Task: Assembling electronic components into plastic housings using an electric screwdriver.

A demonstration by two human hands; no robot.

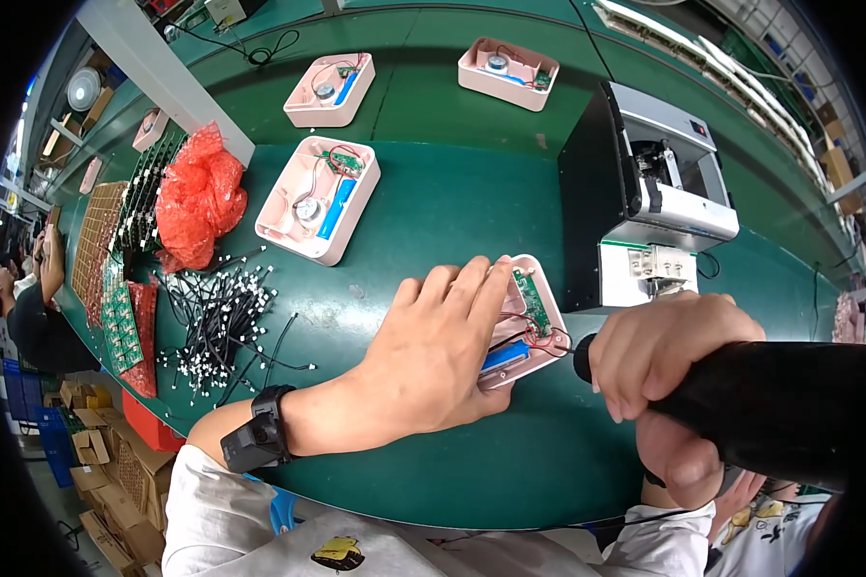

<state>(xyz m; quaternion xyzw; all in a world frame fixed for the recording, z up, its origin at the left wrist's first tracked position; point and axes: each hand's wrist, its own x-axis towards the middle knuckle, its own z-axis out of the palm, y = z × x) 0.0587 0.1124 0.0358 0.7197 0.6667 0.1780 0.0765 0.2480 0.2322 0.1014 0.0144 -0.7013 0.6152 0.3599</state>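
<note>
My left hand [428, 356] is closed over a pale pink plastic housing [541, 279], hiding its left side. Inside the housing show a green circuit board [529, 300], a blue cylindrical battery [506, 356] and red and black wires. My right hand [669, 351] is wrapped round a black electric screwdriver [770, 404]. Its thin bit points left and reaches the housing's right rim, near the wires; whether it touches a screw I cannot tell. Three similar open housings [318, 200] with boards, batteries and round motor-like parts lie farther back.
A black-and-silver machine [654, 163] stands at the right. On the left lie a heap of black cables with white connectors [216, 322], red bubble wrap [200, 197] and panels of green boards [120, 313]. Other people sit at the far left and lower right.
</note>
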